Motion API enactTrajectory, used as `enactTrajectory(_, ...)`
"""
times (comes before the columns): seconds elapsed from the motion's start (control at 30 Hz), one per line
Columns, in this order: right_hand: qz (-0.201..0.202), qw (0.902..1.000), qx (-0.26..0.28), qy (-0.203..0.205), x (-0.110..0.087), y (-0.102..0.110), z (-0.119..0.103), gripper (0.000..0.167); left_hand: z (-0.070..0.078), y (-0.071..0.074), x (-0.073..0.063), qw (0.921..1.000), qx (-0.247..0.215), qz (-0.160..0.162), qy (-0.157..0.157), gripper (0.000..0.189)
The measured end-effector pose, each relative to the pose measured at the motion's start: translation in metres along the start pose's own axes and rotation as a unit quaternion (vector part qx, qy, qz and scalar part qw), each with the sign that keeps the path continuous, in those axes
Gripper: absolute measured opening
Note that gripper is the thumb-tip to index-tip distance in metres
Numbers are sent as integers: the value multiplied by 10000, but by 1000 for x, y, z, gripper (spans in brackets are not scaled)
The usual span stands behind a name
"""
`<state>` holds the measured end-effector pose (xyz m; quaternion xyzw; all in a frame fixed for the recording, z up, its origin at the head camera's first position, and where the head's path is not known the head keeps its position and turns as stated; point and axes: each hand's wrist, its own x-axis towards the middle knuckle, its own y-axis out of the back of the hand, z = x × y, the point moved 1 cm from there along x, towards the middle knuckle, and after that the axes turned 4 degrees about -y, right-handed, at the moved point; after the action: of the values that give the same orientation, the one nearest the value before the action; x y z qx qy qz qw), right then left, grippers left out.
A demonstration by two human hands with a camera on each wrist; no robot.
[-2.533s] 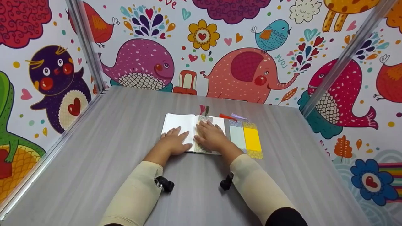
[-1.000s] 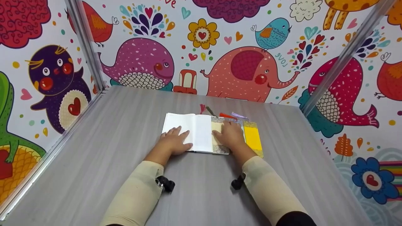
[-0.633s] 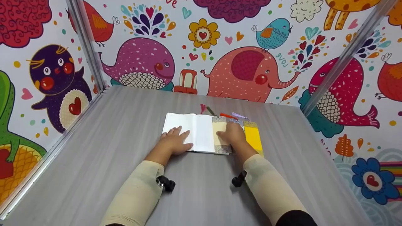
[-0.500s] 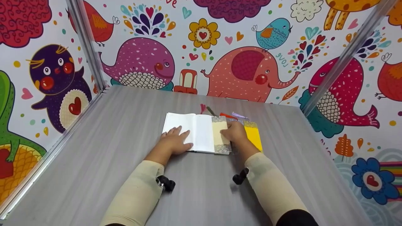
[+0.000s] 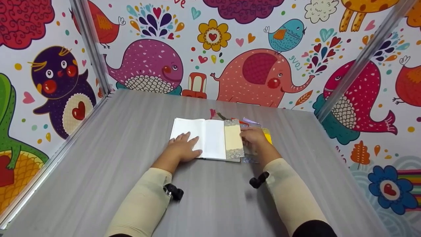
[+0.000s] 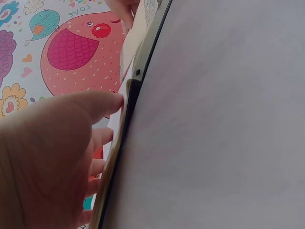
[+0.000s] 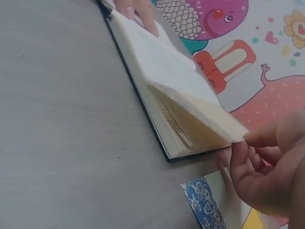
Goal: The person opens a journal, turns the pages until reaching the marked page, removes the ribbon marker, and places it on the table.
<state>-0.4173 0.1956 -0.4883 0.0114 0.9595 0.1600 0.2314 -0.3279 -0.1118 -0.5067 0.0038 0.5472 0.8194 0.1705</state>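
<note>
An open notebook (image 5: pixel 213 135) with blank white pages lies on the table. My left hand (image 5: pixel 181 147) rests flat with spread fingers on its left page. Between thumb and finger, my right hand (image 5: pixel 258 140) pinches the right edge of a cream bookmark (image 5: pixel 233 136) with grey patterned ends. That bookmark slants up off the right page in the right wrist view, its held edge (image 7: pixel 233 136) raised. Under and beside the right hand lie a pale bookmark with a blue patterned end (image 7: pixel 205 205) and a yellow bookmark (image 5: pixel 267 134), both partly hidden.
Pink (image 5: pixel 212 113), green (image 5: pixel 223 116) and lavender (image 5: pixel 251 121) tassels stick out beyond the far edges of the notebook and bookmarks. A red-orange tassel is partly covered. Cartoon-printed walls (image 5: pixel 148 65) and metal posts border the grey table (image 5: pixel 207 197).
My right hand has slid the cream bookmark from the notebook's middle to its right edge, then gripped and lifted that bookmark's right side. My left hand has stayed put.
</note>
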Motion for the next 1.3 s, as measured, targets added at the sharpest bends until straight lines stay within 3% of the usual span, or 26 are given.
enactTrajectory(0.2, -184, 9973, 693, 144, 0, 22, 1, 41, 2, 2, -2, 10000, -34, -10, -36, 76)
enactTrajectory(0.47, 156, 9972, 716, -160, 4, 69, 9, 44, -2, 0, 3, 9999, 100, -76, 8, 77)
enactTrajectory(0.73, 432, 9953, 862, -123, 14, 118, 30, 49, 0, 1, 1, 10000, 60, -36, 0, 77)
enactTrajectory(0.93, 882, 9915, 729, -623, 17, 150, 40, 50, 1, 1, 0, 10000, 64, -56, -19, 77)
enactTrajectory(1.1, 1035, 9893, 659, -788, 20, 168, 50, 53, 0, 0, 0, 9999, 86, -39, -48, 77)
enactTrajectory(1.3, 1125, 9895, -127, -899, 25, 179, 59, 52, 0, 0, 0, 9999, 91, -35, -40, 76)
